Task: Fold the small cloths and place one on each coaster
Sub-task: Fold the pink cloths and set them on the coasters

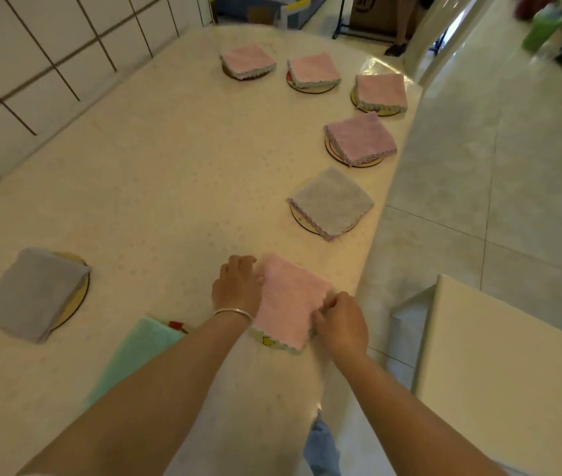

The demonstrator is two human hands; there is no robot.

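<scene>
Pink folded cloth (pixel 291 300) at lower centre of the frame, lying over a coaster (pixel 266 339) of which only a yellow-printed edge peeks out at the cloth's near left corner. Left hand (pixel 238 286) on the cloth's left edge, fingers curled with the thumb pressing the fabric; silver bangle (pixel 235 312) at that wrist. Right hand (pixel 339 324) at the cloth's right near edge, fingers bent and pinching the fabric. Just left, half hidden by the left forearm, a mint-green cloth (pixel 135 355) with something red at its far end. Further left, a grey cloth (pixel 29 293) partly covering a round coaster (pixel 78 297). Up the right side of the pale table (pixel 135 173), another grey cloth (pixel 333 202), a lilac cloth (pixel 360 139), then three pink cloths (pixel 381 91), (pixel 314 70), (pixel 248 60), each on a round coaster. White tiled wall (pixel 32 46) at upper left.
</scene>
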